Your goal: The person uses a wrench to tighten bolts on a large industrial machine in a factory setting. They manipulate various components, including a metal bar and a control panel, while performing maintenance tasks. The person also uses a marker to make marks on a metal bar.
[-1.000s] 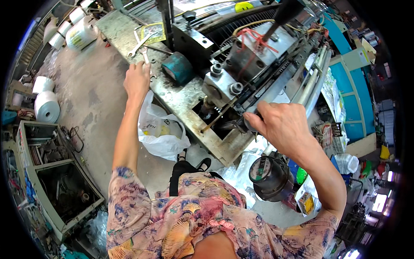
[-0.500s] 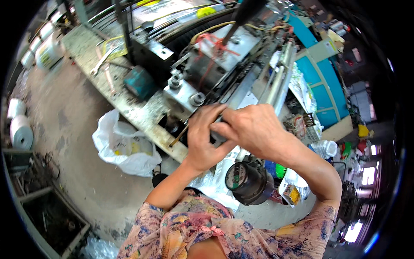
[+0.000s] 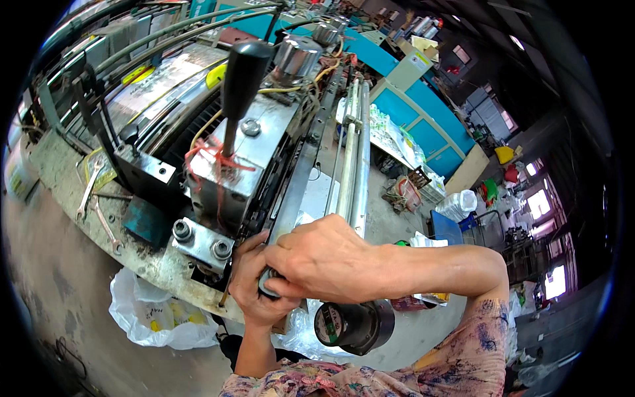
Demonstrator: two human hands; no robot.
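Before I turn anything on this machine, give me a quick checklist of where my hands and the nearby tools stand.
1. Both hands on the work: ok. Left hand and right hand are clasped together at the near edge of the machine.
2. Part being gripped: cannot tell, the hands hide most of it.
3. Black lever free of the hands: ok, it stands above them.
4. Wrenches out of the way: ok, lying on the bench to the left.
5. Motor clear: ok, below the right hand.

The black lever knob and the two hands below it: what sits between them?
In the head view, a grey metal block tied with red string sits between knob and hands.
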